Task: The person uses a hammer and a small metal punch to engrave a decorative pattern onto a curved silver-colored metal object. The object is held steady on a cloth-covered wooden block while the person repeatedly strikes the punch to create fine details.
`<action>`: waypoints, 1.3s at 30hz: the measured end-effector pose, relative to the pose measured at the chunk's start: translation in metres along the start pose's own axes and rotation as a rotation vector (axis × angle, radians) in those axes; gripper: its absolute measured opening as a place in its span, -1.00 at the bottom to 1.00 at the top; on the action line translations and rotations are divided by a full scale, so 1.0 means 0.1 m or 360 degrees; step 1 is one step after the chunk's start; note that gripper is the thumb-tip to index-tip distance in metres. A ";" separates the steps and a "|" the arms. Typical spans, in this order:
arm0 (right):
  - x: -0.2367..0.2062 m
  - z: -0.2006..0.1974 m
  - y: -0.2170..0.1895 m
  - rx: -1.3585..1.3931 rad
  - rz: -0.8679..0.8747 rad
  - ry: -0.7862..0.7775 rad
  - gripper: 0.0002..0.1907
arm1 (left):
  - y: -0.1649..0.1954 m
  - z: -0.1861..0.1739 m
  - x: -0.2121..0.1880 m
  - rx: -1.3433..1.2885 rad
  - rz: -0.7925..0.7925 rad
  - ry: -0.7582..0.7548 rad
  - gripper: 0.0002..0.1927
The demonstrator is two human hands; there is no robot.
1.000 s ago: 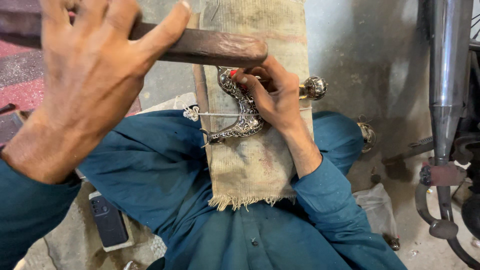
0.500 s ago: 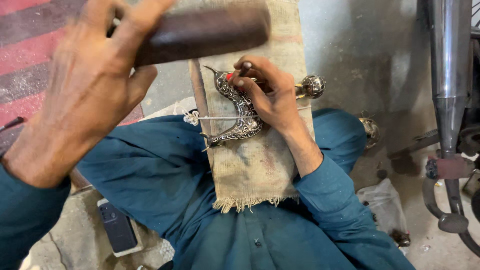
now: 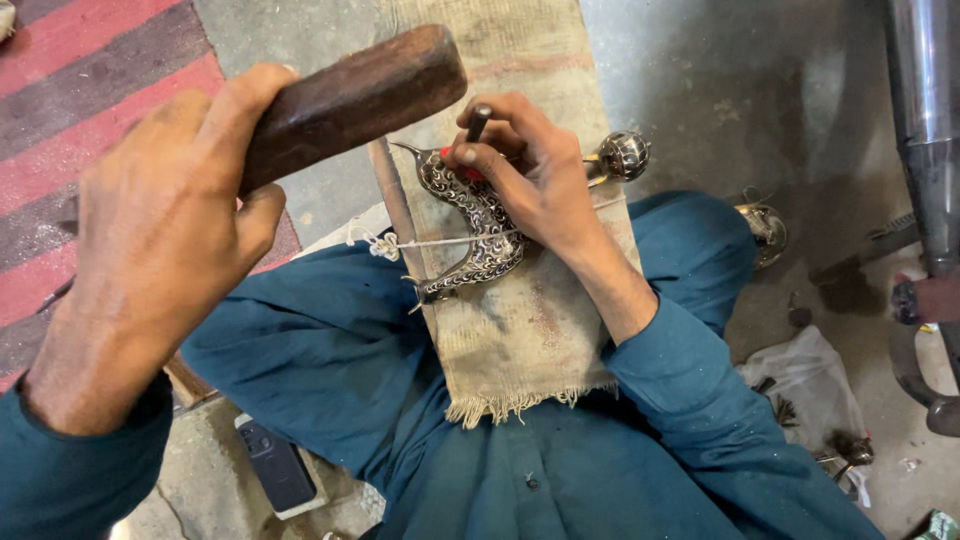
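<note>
My left hand (image 3: 160,250) grips a dark wooden mallet (image 3: 360,95), raised and tilted, with its end just left of a thin metal punch (image 3: 479,120). My right hand (image 3: 535,185) holds that punch upright, tip down on an ornate curved silver metal piece (image 3: 480,250). The piece lies on a burlap cloth (image 3: 520,340) over a narrow block on my lap. A white string (image 3: 430,243) crosses the piece and ties it down. My right hand covers the piece's upper part.
A patterned silver ball (image 3: 625,155) sticks out beside my right hand. A dark phone (image 3: 275,465) lies on the floor at lower left. To the right are a plastic bag (image 3: 810,385) with small parts and a chrome pipe (image 3: 925,90). A red striped rug (image 3: 70,80) is at upper left.
The mallet in my left hand has drawn back to the left and tilted, so its end is now beside the punch. My right hand has stayed on the punch and piece.
</note>
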State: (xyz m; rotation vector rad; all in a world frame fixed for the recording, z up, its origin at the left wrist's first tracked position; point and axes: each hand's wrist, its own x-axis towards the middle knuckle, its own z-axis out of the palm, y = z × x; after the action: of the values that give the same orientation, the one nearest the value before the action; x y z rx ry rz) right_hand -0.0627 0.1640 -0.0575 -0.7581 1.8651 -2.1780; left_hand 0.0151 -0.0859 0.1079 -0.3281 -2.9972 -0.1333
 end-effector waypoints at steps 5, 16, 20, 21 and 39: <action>-0.02 0.00 0.00 -0.0218 -0.0163 -0.0026 -0.72 | 0.01 -0.06 0.07 -0.0319 0.0106 0.0119 -0.16; 0.01 -0.01 -0.06 -0.0225 -0.0105 -0.0080 -0.69 | -0.12 -0.07 0.09 0.0579 0.0326 0.0068 -0.38; 0.02 0.02 -0.08 -0.0203 -0.0098 -0.0059 -0.74 | -0.11 -0.08 0.07 0.0302 0.0250 0.0168 -0.29; 0.02 0.03 -0.08 -0.0198 -0.0111 -0.0048 -0.75 | -0.09 -0.07 0.06 0.0278 0.0226 0.0187 -0.27; 0.20 -0.26 -0.43 -0.0076 0.0048 0.0044 -0.70 | -0.17 1.44 -1.60 -0.1105 -0.1338 -0.0127 -0.39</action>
State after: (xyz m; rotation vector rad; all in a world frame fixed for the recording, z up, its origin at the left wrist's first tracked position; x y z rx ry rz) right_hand -0.0838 0.1860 -0.0134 -0.7070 1.9351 -2.1437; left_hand 0.1501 -0.1213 -0.0571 0.9069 -2.8274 -1.2410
